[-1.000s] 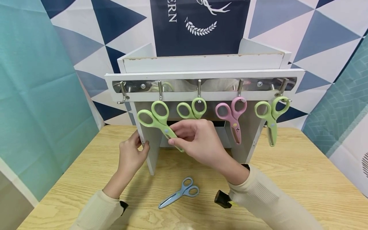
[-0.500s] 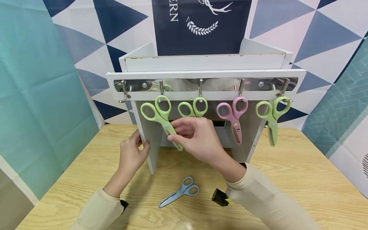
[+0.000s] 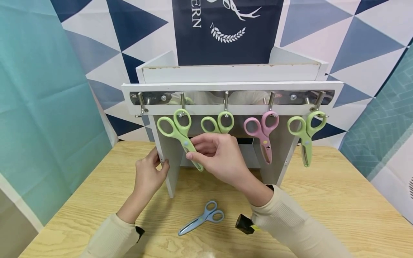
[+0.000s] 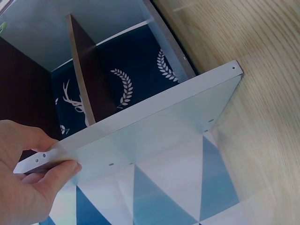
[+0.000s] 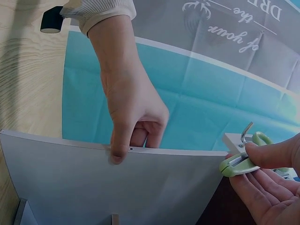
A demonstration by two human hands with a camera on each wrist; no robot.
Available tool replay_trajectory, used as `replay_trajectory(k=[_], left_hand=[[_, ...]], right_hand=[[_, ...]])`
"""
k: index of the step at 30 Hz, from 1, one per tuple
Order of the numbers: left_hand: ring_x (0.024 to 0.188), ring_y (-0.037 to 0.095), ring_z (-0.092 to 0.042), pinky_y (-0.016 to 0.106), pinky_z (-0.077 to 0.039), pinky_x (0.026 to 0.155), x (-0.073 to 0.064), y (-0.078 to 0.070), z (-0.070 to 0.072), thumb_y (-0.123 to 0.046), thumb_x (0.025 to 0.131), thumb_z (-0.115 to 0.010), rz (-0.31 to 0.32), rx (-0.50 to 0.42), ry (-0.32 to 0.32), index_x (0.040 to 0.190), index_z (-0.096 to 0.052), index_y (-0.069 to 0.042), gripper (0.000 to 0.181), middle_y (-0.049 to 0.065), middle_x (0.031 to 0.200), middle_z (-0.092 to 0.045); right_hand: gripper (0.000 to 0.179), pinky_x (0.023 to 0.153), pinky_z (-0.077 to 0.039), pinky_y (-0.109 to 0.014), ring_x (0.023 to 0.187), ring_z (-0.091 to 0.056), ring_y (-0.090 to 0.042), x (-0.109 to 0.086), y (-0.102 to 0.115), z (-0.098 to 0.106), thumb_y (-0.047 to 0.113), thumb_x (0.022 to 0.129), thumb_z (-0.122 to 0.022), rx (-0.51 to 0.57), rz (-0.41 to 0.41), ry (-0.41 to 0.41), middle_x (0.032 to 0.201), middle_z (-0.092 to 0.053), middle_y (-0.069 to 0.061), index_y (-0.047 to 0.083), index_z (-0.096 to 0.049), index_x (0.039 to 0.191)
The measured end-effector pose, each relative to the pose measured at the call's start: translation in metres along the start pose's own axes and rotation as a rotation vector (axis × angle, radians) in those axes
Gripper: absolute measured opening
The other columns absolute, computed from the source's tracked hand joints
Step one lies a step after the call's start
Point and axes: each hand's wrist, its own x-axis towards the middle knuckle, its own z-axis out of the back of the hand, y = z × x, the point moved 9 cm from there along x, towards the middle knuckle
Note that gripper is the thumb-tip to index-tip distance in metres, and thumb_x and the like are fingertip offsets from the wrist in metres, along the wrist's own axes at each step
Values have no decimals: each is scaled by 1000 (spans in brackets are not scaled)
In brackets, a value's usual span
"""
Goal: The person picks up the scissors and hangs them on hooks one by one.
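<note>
My right hand (image 3: 221, 156) pinches the blade of light green scissors (image 3: 184, 139) between thumb and fingers. Their upper handle loop is at the second hook from the left, whose tip shows inside the loop. The white shelf's left side panel (image 4: 140, 119) has its front edge gripped by my left hand (image 3: 150, 172). Green scissors (image 3: 222, 122) hang at the middle hook, their blades hidden behind my right hand. Pink scissors (image 3: 265, 136) and another green pair (image 3: 306, 136) hang from the two hooks to the right. Blue scissors (image 3: 202, 217) lie on the table.
A metal hook rail (image 3: 200, 98) runs along the white board on the shelf's front. Its leftmost hook (image 3: 141, 104) bears nothing. The shelf stands on a wooden table (image 3: 96, 193) before a patterned cloth (image 3: 142, 25).
My right hand has brought the green scissors slightly up and right, so their upper loop now meets the second hook. The left hand keeps its grip on the panel.
</note>
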Motion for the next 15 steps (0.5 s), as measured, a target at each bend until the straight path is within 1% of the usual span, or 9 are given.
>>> replay_trajectory(k=[7, 15], left_hand=[[92, 38, -71, 44, -60, 77, 0, 1, -1, 5, 78, -64, -2, -10, -1, 107, -62, 8, 29, 27, 100, -71], [91, 37, -72, 43, -60, 76, 0, 1, 0, 4, 78, -65, 7, -4, 1, 106, -63, 8, 28, 27, 99, -72]], right_hand=[[23, 62, -59, -22, 73, -74, -14, 1, 3, 1, 11, 77, -78, -4, 19, -6, 83, -76, -11, 4, -73, 98], [23, 64, -59, -23, 75, -74, -13, 4, 6, -2, 13, 78, -79, -8, 12, -8, 84, -76, -10, 6, -73, 99]])
